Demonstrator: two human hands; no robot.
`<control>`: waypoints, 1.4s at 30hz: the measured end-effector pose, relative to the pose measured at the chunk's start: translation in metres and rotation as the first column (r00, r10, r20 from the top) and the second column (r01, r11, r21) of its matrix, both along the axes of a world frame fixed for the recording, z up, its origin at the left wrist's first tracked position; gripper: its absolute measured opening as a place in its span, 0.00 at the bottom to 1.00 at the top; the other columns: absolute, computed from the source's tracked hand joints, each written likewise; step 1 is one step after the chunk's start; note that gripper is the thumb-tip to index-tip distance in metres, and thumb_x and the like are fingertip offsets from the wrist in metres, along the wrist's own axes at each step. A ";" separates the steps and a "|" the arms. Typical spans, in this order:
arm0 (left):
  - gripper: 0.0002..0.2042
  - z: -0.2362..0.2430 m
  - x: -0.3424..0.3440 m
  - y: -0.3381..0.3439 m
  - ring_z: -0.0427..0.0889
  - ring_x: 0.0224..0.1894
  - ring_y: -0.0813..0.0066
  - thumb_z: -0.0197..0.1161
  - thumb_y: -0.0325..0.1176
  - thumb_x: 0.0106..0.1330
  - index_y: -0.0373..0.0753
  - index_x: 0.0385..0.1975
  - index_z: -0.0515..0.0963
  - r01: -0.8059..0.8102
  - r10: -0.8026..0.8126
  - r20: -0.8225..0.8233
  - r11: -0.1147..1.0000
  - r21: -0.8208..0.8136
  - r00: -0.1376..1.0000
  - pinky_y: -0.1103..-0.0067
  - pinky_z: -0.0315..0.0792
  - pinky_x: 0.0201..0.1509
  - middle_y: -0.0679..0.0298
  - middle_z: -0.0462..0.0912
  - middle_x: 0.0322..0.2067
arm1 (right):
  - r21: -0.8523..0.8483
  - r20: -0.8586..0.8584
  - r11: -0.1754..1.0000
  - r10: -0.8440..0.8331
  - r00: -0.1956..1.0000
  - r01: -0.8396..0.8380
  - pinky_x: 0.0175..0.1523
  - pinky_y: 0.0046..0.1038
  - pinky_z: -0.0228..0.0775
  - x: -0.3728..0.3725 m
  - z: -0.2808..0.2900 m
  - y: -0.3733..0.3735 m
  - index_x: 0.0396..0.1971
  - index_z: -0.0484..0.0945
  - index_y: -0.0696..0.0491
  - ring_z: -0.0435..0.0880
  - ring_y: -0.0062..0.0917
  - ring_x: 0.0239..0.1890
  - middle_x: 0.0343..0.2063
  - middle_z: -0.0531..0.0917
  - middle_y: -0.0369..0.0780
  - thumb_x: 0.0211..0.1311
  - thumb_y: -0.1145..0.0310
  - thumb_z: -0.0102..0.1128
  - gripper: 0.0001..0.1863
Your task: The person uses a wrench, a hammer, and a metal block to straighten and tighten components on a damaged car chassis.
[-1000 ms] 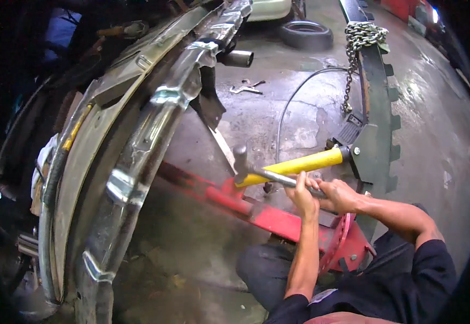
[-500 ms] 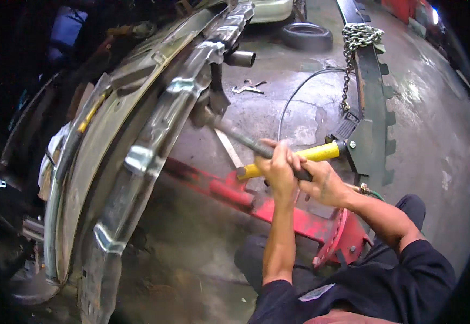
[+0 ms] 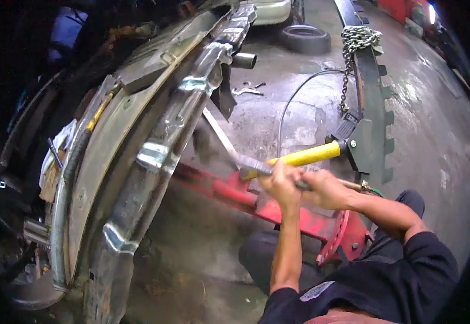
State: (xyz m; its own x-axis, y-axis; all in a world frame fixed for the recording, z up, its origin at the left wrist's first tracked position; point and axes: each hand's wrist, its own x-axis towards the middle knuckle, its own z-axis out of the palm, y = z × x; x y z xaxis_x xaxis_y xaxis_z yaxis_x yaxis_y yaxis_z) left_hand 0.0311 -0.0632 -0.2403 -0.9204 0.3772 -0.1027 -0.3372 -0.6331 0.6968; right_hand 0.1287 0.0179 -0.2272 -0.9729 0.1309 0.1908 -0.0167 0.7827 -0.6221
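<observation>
A slackening grip could be sending the hammer (image 3: pixel 254 165) into the yellow hydraulic cylinder (image 3: pixel 313 155) nearby. Right of frame centre, my left hand (image 3: pixel 281 187) and right hand (image 3: pixel 324 189) are gripping the handle, fingers closed; the shaft is projecting up-left from them, head too blurred to confirm.

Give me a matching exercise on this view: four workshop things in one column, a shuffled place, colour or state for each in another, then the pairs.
1. hammer
2. chain
3. tire
4. hydraulic cylinder

A. lying flat on the floor
B. yellow
C. gripped by the left hand and right hand
D. draped over the dark toothed beam

Pairs: 1-C, 2-D, 3-A, 4-B
</observation>
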 end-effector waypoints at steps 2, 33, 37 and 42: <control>0.02 0.021 -0.003 0.012 0.66 0.14 0.82 0.52 0.25 0.70 0.40 0.35 0.67 0.123 -0.142 -0.121 0.981 -0.153 0.982 0.73 0.76 0.25 0.72 0.62 0.16 | -0.078 0.021 0.993 -0.092 0.996 0.093 0.40 0.48 0.74 -0.001 0.010 0.009 0.49 0.73 0.60 0.83 0.53 0.38 0.37 0.81 0.57 0.57 0.64 0.66 0.23; 0.13 -0.041 0.067 -0.017 0.78 0.42 0.76 0.62 0.24 0.69 0.37 0.47 0.66 0.042 -0.161 -0.396 0.955 -0.294 0.904 0.78 0.72 0.50 0.63 0.79 0.37 | -0.401 0.017 0.916 0.003 1.000 0.004 0.37 0.35 0.75 0.055 -0.062 -0.008 0.58 0.68 0.59 0.84 0.32 0.30 0.30 0.79 0.53 0.55 0.68 0.61 0.29; 0.17 -0.029 0.083 0.011 0.79 0.44 0.76 0.65 0.25 0.67 0.34 0.50 0.66 0.121 -0.241 -0.426 0.950 -0.289 0.872 0.77 0.73 0.53 0.61 0.81 0.43 | -0.588 -0.129 0.785 -0.329 0.935 0.195 0.41 0.31 0.75 0.062 -0.054 -0.003 0.60 0.66 0.59 0.84 0.24 0.36 0.33 0.82 0.48 0.59 0.74 0.62 0.28; 0.12 -0.016 0.076 0.008 0.80 0.49 0.73 0.59 0.27 0.73 0.31 0.52 0.73 0.229 -0.423 -0.415 0.868 -0.441 0.805 0.77 0.74 0.54 0.59 0.83 0.47 | -0.683 -0.068 0.702 -0.333 0.940 0.199 0.36 0.26 0.70 0.076 -0.033 0.025 0.50 0.75 0.60 0.76 0.20 0.30 0.26 0.78 0.38 0.56 0.77 0.60 0.20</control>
State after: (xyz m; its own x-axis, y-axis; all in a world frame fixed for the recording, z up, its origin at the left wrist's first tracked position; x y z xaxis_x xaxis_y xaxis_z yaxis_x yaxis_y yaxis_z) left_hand 0.1067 -0.0550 -0.2563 -0.7112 0.6902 0.1338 -0.0354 -0.2252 0.9737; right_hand 0.2044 0.0426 -0.2601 -0.8361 0.5362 0.1157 -0.0312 0.1641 -0.9859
